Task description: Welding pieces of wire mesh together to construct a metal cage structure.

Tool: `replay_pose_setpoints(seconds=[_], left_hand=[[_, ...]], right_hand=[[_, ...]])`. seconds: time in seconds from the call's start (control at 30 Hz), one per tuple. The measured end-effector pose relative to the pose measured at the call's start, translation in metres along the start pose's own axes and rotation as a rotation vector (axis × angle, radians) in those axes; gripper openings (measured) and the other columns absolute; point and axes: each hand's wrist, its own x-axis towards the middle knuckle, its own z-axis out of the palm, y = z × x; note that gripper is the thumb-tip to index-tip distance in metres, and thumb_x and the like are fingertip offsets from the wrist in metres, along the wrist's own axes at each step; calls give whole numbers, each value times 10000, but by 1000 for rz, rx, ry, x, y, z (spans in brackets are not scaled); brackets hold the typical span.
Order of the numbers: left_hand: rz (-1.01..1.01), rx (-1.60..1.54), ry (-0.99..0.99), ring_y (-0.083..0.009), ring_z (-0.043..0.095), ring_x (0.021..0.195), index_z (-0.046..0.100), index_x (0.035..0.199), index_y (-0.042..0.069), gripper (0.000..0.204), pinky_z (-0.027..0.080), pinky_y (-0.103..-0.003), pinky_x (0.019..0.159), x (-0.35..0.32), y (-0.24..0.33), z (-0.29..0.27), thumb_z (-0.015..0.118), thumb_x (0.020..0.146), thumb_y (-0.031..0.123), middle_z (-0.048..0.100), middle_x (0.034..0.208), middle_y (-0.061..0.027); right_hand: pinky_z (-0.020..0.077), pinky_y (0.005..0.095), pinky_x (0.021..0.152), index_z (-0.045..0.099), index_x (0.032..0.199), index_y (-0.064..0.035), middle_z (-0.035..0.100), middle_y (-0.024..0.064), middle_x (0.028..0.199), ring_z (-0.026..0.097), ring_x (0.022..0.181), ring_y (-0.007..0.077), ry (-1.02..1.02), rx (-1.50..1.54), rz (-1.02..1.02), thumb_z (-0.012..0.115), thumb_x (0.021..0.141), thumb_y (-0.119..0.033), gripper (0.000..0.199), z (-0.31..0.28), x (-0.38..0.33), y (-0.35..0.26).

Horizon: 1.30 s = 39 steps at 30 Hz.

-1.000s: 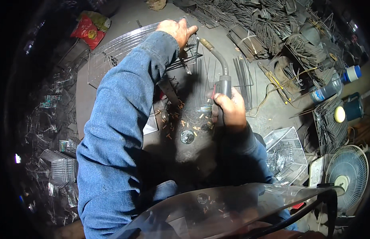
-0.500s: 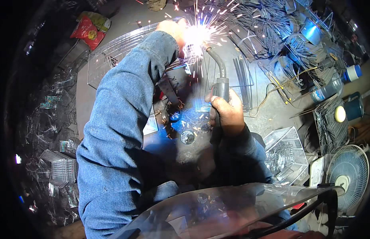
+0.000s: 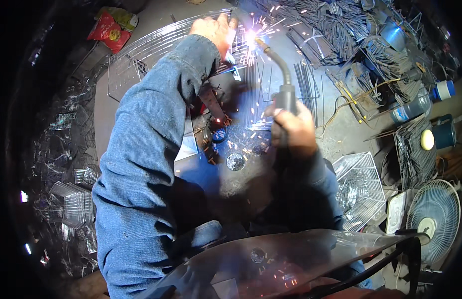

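From here I count one fan (image 3: 432,219), one wire basket (image 3: 373,192) near it, one welding torch (image 3: 287,97) farther left.

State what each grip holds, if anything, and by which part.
The right grip holds the welding torch by its handle. The left grip rests on the right end of the wire panel; whether it grasps is unclear.

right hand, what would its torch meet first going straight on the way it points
Probably the right end of the wire rack, at the bright spark ahead of the torch, before the left hand; glare leaves depth unclear.
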Motion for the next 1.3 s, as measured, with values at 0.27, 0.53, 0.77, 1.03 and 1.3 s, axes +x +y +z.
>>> replay_pose_setpoints(seconds=[0.27, 0.53, 0.77, 1.03, 1.3], left_hand=[[-8, -23, 173, -291, 356, 1279, 277, 1386, 242, 903, 340, -614, 958, -30, 2, 16, 758, 639, 401, 381, 1368, -58], [211, -171, 239, -282, 286, 1327, 260, 1399, 259, 956, 290, -620, 994, -67, -17, 24, 800, 611, 295, 324, 1415, -41], [231, -121, 251, -264, 314, 1315, 251, 1407, 281, 981, 323, -559, 994, -74, -22, 26, 798, 594, 344, 341, 1416, -24], [207, -143, 241, -262, 412, 1252, 307, 1380, 235, 851, 374, -511, 964, -57, -17, 25, 750, 661, 347, 432, 1360, -31], [47, -88, 250, -241, 494, 1164, 429, 1283, 175, 698, 387, -503, 944, -29, 0, 24, 719, 708, 444, 516, 1256, -52]], right_hand=[[434, 257, 439, 578, 1055, 4, 580, 62, 758, 517, 548, 137, 80, 0, 242, 583, 848, -253, 330, -28, 30, 46], [524, 377, 578, 441, 1223, -97, 573, 137, 995, 610, 701, 291, -80, 458, 314, 482, 930, -340, 383, 13, 113, 99], [516, 374, 599, 529, 1100, -68, 625, 130, 902, 626, 723, 270, -68, 561, 218, 503, 917, -245, 256, 27, 112, 109], [500, 322, 532, 523, 1046, -25, 611, 118, 812, 609, 661, 237, -10, 449, 172, 494, 921, -243, 253, 26, 110, 98], [412, 252, 411, 472, 1067, -17, 527, 33, 673, 484, 485, 116, 230, -88, 97, 721, 772, -181, 419, 10, 75, 73]])
